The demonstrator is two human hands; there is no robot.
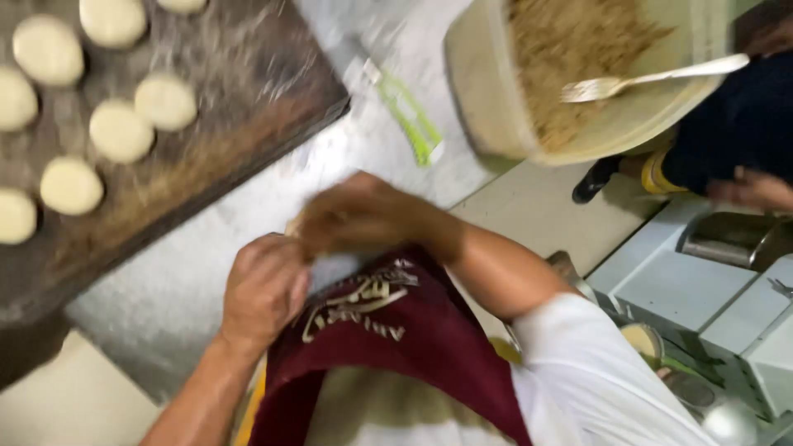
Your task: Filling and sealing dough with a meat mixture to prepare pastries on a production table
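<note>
The left hand is seen low in the view, fingers curled together into a loose fist just above the top edge of a maroon apron. The right hand is held at one o'clock from it, the two touching or nearly so; it is motion-blurred, and its fingers appear closed around a small pale piece, perhaps dough, which peeps out at its left edge. What exactly is gripped cannot be told with certainty.

At ten o'clock from the hands a dark floured board is laid on a steel table, and round flattened dough discs are spread over it, well apart from the hands. At one o'clock a large cream bowl of shredded brownish filling is set, with a fork resting in it. Between board and bowl a small green and white packet is lying. At three o'clock another person's hand and dark sleeve are seen.
</note>
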